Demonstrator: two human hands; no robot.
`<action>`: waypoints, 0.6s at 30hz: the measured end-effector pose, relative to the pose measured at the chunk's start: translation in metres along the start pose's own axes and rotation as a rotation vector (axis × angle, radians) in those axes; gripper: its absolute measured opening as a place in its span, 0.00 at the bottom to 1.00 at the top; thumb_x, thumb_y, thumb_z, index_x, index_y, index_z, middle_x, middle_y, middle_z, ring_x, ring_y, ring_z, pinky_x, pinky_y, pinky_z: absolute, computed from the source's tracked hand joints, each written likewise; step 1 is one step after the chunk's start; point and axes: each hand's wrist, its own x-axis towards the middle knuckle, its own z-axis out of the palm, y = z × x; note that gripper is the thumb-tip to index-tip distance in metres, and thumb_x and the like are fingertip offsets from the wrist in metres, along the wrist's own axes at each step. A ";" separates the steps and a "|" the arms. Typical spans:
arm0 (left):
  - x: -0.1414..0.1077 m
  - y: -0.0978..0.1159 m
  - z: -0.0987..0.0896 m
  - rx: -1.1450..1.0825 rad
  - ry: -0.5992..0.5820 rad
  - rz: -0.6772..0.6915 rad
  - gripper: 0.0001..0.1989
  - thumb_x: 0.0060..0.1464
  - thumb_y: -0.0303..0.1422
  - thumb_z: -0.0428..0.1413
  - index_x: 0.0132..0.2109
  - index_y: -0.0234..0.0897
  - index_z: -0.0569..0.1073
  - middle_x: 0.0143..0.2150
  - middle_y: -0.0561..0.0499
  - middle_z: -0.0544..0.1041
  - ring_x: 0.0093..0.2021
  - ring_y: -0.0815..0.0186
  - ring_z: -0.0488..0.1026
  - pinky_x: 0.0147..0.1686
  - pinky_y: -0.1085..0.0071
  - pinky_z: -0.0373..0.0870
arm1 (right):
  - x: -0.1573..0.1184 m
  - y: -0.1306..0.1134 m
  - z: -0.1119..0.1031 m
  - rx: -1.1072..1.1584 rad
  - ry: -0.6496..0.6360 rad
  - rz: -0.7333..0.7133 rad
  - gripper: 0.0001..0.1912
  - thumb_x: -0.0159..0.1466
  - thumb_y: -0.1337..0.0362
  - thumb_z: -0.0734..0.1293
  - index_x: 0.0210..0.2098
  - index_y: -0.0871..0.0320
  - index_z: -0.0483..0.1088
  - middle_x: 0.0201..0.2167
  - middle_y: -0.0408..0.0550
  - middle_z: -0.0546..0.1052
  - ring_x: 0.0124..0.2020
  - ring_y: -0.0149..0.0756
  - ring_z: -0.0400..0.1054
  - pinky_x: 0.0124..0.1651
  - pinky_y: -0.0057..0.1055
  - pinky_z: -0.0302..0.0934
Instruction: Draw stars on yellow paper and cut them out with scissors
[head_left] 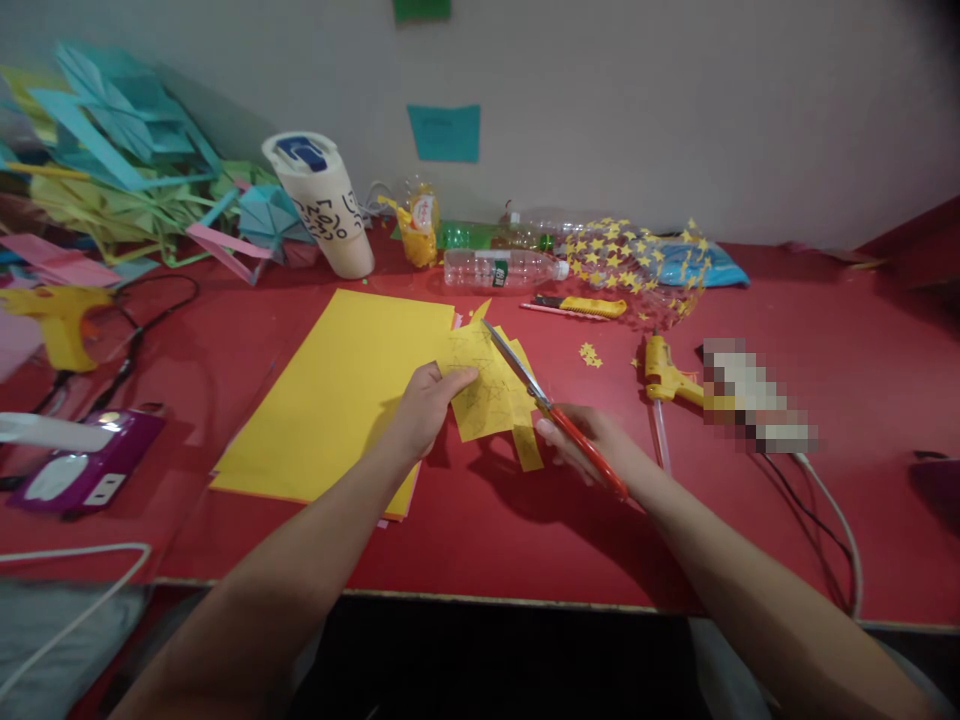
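Stars [591,355], glue gun [658,368] near right hand [602,430]; cutter [592,307] behind.

Looks dim; casts soft shadow on flat red tabletop [465,550] under bare right hand [606,432]. Blurs turquoise folded-paper pile [135,125], stretches nr edges, darkens top-R corner, pixelates patch nr yellow plastic glue gun [660,370].

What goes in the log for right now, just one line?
left hand: pinches yellow paper | right hand: holds red-handled scissors at the paper | small yellow stars: lie on red table
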 end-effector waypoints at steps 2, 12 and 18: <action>0.000 0.000 0.000 -0.008 0.014 -0.008 0.12 0.48 0.40 0.62 0.33 0.35 0.80 0.31 0.49 0.82 0.35 0.61 0.80 0.38 0.66 0.77 | 0.000 0.000 -0.001 -0.005 -0.004 -0.001 0.30 0.54 0.33 0.65 0.23 0.54 0.57 0.16 0.38 0.64 0.14 0.25 0.54 0.17 0.25 0.46; -0.003 0.007 0.006 -0.037 0.052 -0.043 0.12 0.39 0.38 0.65 0.31 0.35 0.80 0.29 0.49 0.82 0.34 0.58 0.81 0.36 0.66 0.78 | 0.002 -0.001 0.001 0.098 0.030 0.035 0.31 0.52 0.32 0.66 0.23 0.55 0.61 0.16 0.39 0.64 0.14 0.26 0.55 0.17 0.26 0.48; -0.004 0.008 0.008 -0.046 0.006 -0.029 0.13 0.41 0.38 0.66 0.33 0.35 0.79 0.32 0.49 0.83 0.34 0.61 0.81 0.37 0.67 0.78 | 0.001 -0.003 0.001 0.119 0.037 0.044 0.31 0.52 0.31 0.65 0.23 0.54 0.59 0.14 0.37 0.61 0.13 0.26 0.53 0.16 0.26 0.46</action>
